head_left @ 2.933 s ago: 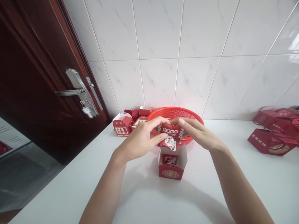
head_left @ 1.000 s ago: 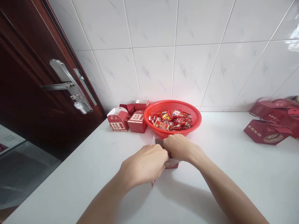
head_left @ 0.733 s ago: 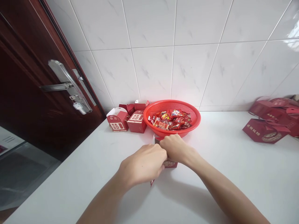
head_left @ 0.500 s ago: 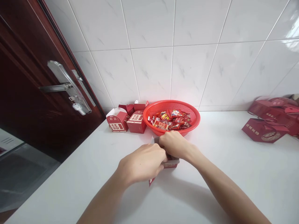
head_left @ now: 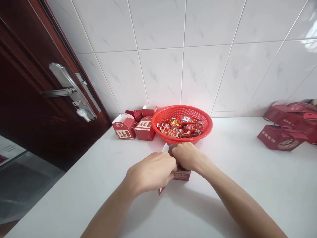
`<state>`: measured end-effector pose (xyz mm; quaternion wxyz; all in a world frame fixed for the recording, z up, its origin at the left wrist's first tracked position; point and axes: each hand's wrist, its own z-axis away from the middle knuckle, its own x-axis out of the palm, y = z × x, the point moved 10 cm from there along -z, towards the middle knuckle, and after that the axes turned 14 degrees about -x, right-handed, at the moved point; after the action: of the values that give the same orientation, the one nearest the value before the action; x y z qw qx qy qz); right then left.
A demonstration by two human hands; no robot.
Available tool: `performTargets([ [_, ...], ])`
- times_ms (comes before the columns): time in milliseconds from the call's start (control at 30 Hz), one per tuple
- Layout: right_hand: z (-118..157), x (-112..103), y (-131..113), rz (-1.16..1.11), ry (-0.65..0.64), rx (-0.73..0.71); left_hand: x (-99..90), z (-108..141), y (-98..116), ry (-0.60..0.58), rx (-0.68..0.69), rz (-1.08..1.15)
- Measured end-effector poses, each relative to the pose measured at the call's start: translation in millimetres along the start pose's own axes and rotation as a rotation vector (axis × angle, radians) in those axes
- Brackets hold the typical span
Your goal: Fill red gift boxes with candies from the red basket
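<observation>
An open red paper candy box [head_left: 181,176] stands on the white table in front of the basket, with a pale flap up at its back and a red flap hanging at its near left. My left hand [head_left: 152,170] is closed on the box's left side, its fingertips largely out of sight. Over the opening, my right hand [head_left: 186,155] is closed with its fingers down inside the box. What those fingers hold, if anything, is hidden. Small dark red wrapped pieces show between the hands.
Just behind the box, a red plastic basket [head_left: 206,129] holds wrapped candies [head_left: 187,119]. Several red boxes [head_left: 145,129] stand left of it against the tiled wall. More red boxes [head_left: 282,137] lie at the far right. A dark door [head_left: 32,99] is at the left.
My right hand has shifted slightly down and to the right over the box. More of the box's pale back flap and front wall shows. My left hand has hardly moved.
</observation>
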<state>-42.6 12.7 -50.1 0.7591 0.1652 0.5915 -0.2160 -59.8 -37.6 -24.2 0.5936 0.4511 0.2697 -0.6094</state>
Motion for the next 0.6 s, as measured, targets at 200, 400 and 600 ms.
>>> performTargets([
  [200,4.2,-2.9,-5.3,0.003,-0.009,0.045,2.3,-1.4,2.8,-0.003,0.01,-0.077],
  [400,0.2,-5.5,-12.5,0.01,-0.001,0.001,1.6,-1.2,5.4,-0.003,0.027,-0.046],
  [600,3.5,-15.9,-6.2,0.006,0.093,-0.064,1.6,-1.0,3.6,-0.014,0.03,-0.033],
])
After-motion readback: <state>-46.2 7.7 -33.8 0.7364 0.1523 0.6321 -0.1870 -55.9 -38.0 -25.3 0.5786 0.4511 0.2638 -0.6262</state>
